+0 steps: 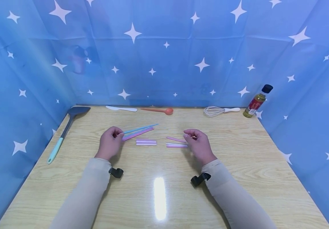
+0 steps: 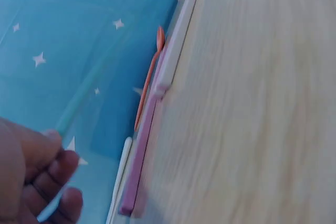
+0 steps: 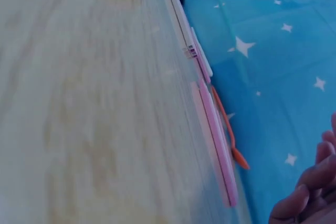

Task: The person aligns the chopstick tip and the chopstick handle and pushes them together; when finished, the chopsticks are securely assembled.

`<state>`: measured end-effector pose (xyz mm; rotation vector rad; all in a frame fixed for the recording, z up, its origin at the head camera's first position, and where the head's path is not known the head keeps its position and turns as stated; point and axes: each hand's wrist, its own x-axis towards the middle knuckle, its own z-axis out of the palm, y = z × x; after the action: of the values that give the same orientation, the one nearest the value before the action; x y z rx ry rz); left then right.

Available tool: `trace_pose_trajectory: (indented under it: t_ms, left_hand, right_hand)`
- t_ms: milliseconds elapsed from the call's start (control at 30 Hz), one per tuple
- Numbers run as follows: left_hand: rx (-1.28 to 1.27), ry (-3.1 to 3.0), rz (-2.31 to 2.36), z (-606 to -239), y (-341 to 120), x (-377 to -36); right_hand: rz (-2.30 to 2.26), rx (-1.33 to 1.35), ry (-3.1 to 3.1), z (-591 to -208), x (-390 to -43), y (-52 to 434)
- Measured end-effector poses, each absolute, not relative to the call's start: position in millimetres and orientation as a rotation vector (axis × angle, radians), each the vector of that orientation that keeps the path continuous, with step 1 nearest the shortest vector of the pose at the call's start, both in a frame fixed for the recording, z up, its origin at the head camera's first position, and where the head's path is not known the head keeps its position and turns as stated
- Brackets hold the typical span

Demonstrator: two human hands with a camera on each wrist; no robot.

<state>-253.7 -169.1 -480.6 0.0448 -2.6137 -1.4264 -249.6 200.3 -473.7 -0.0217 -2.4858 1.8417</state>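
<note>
Both hands work by the short pink sticks [image 1: 146, 142]: left hand [image 1: 110, 143] pinching long straws [image 1: 138, 131], right hand [image 1: 198, 144] pinching one pink stick [image 1: 175, 139]—best lifted level, slowly.

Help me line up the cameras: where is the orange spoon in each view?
Head: orange spoon lies at the table's far edge, centre.
Left wrist: upper middle, against the blue star cloth.
Right wrist: right of centre.
Shared landmark: the pink strips.
</note>
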Motion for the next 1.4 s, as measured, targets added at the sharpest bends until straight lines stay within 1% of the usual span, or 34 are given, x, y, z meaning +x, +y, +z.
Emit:
trace_pose_trajectory:
  t_ms: [300, 567, 933, 1200, 1400]
  left_hand:
    - [0.318, -2.647, -1.327, -487.5, -182.4, -256.6]
    - [0.444, -2.725, -1.273, -488.6, -185.0, -255.9]
    - [0.355, -2.954, -1.168, -485.7, -187.6, -255.9]
    - [0.302, -3.000, -1.132, -486.4, -186.7, -257.4]
    - [0.264, -3.004, -1.132, -484.8, -183.9, -256.9]
  right_hand:
    - [1.885, -0.026, -2.487, -473.2, -247.2, 199.2]
    - [1.891, -0.012, -2.485, -472.6, -246.6, 197.6]
    - [1.906, -0.025, -2.487, -473.0, -245.9, 197.6]
    - [1.917, -0.041, -2.501, -474.8, -247.2, 199.5]
    - [1.794, -0.024, -2.642, -476.5, -250.6, 202.7]
